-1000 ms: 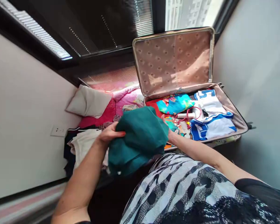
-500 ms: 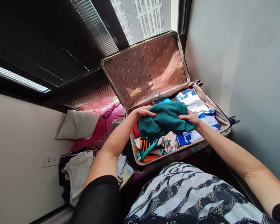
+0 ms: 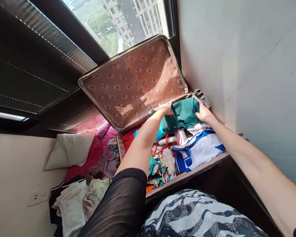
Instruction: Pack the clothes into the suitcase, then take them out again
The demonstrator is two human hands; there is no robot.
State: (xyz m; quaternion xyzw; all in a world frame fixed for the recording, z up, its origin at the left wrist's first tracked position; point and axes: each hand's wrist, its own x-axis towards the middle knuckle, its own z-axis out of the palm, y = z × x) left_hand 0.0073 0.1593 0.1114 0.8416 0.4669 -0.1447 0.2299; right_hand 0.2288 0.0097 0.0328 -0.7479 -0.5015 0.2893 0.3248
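Observation:
A folded dark green garment (image 3: 184, 112) lies between my two hands at the back right of the open suitcase (image 3: 187, 172). My left hand (image 3: 165, 109) grips its left edge, thumb on top. On its right edge, my right hand (image 3: 202, 112) is closed with the thumb over the cloth. Beneath and in front of it are a white and blue jersey (image 3: 204, 144), a white object with a red cord (image 3: 167, 141), and a multicoloured patterned garment (image 3: 160, 168). Red cloth (image 3: 129, 140) sits at the left end, partly behind my left arm.
The suitcase's lined lid (image 3: 135, 82) stands up against the window (image 3: 128, 23). A grey wall (image 3: 249, 65) runs close along the right. To the left lie a pale pillow (image 3: 69, 149), a pink blanket (image 3: 108, 133) and piled clothes (image 3: 74, 200).
Both hands have carried the green garment from the middle of the suitcase to its back right corner. The white object and red cord now show. The view has shifted right.

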